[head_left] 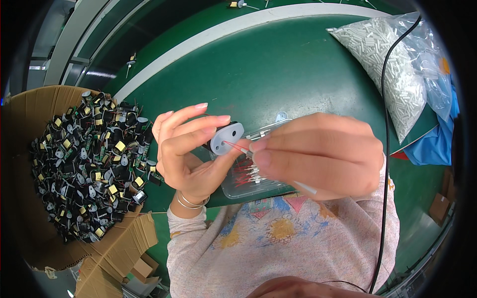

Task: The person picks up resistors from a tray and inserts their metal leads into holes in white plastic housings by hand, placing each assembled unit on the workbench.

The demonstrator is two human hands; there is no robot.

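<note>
My left hand (186,154) pinches a grey oval plate (227,139) with holes in it, its black body partly hidden behind the fingers. My right hand (318,154) is closed, thumb and finger pinching a thin red-tipped lead (240,147) with a pale sleeve. The red tip reaches the face of the plate, close to its middle hole; whether it is inside I cannot tell. Beneath both hands is a clear plastic tray (233,193) with several red and white leads (246,174), partly covered by my right hand.
A cardboard box (22,208) full of black, grey and yellow small assemblies (92,169) stands at the left. At the far right a plastic bag of white tubes (382,64) lies on the green table (238,64). A black cable (383,149) hangs down on the right.
</note>
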